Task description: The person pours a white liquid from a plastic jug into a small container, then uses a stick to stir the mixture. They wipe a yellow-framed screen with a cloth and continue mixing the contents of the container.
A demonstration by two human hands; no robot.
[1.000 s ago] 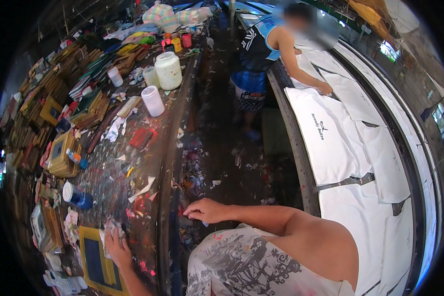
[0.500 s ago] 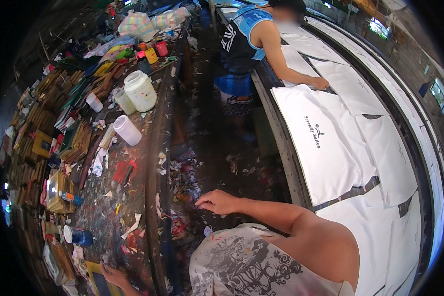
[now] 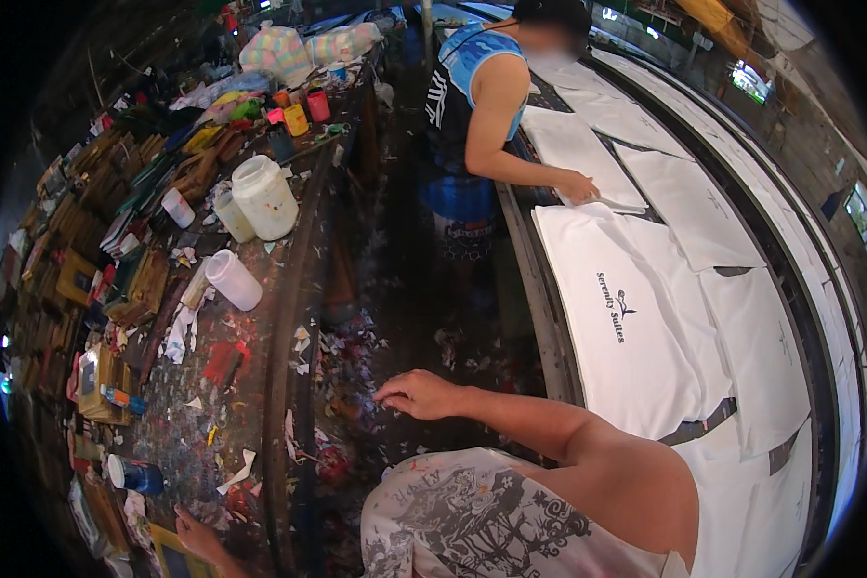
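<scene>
The right hand (image 3: pixel 419 393) reaches out palm down, fingers loosely spread and holding nothing, its fingertips over the paint-spattered front edge of the worktop (image 3: pixel 279 318). That edge is the landmark: it runs as a long curved rail from the near bottom up toward the far jars.

The left hand (image 3: pixel 200 536) lies left of the edge at its near end, partly cut off by the frame; it rests against a yellow-framed board (image 3: pixel 178 562), and I cannot tell whether the fingers are closed on it. Only a corner of the board shows, so its long axis cannot be read.

Left of the edge, on the worktop, a white cup (image 3: pixel 233 279) lies on its side, its long axis slanting up-left, mouth direction unclear. Farther along stands a large white jar (image 3: pixel 265 197), upright. A blue-capped bottle (image 3: pixel 133 474) lies near the left hand.

Right of the edge a dark aisle floor, littered with scraps (image 3: pixel 352 366), gives open room. Beyond it a long table carries white shirts (image 3: pixel 626 318), where another person (image 3: pixel 482 106) presses a hand on the cloth.
</scene>
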